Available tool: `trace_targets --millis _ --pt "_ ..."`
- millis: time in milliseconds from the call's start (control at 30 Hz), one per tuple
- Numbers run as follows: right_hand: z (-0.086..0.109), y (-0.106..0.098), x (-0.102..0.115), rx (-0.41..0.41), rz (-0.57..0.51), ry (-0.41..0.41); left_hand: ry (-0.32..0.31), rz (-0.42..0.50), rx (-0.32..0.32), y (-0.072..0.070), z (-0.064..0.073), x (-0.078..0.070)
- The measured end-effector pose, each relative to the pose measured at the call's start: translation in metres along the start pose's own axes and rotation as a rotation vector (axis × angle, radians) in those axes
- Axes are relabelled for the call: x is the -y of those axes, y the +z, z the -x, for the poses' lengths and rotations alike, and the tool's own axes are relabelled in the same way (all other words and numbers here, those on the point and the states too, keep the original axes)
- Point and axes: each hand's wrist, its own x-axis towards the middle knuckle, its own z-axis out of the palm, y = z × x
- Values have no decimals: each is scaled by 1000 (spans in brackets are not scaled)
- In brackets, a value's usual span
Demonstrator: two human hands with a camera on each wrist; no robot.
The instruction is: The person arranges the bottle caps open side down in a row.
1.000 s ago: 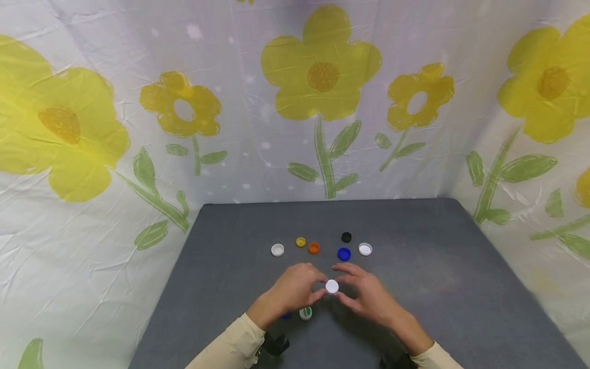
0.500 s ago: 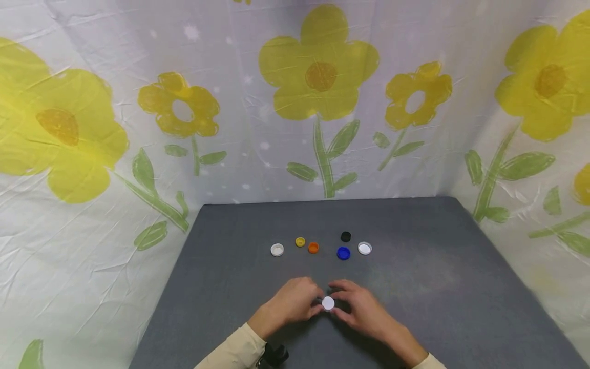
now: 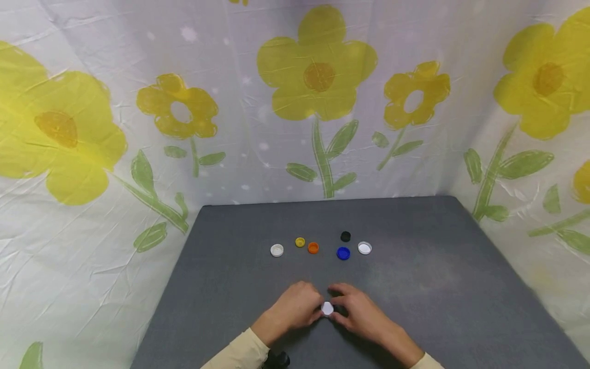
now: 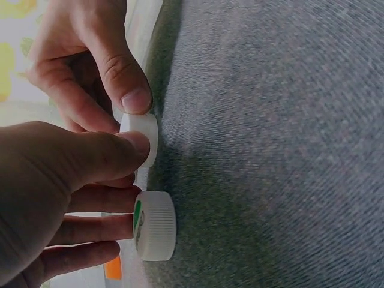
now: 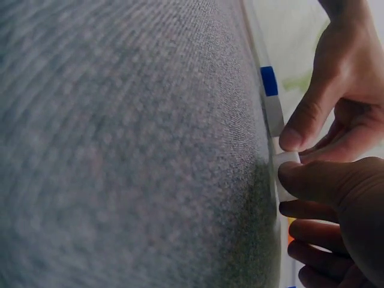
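In the head view both hands meet over a plain white bottle cap with its flat top up. My left hand pinches it from the left with thumb and fingers. From the right, my right hand grips its other side. The left wrist view has both thumbs against the cap's side wall, low at the table. Beside it stands a ribbed white cap with a green print, close to the left hand's other fingers; in the head view the left hand hides it.
On the grey table farther back lie a white cap, a yellow cap, an orange cap, a black cap, a blue cap and a white cap. A flower-print curtain hangs behind.
Both hands have brought the white cap toward my body and down to the table. The green-printed cap and a blue one near the left wrist are now covered in the head view.
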Motion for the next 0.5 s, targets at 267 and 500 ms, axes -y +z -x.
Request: trace_targets --millis 267,500 --pt "0 3 2 29 45 2 21 -70 -25 3 2 -1" --pt "-2 -8 -2 18 21 7 -19 -2 1 -4 1 6"
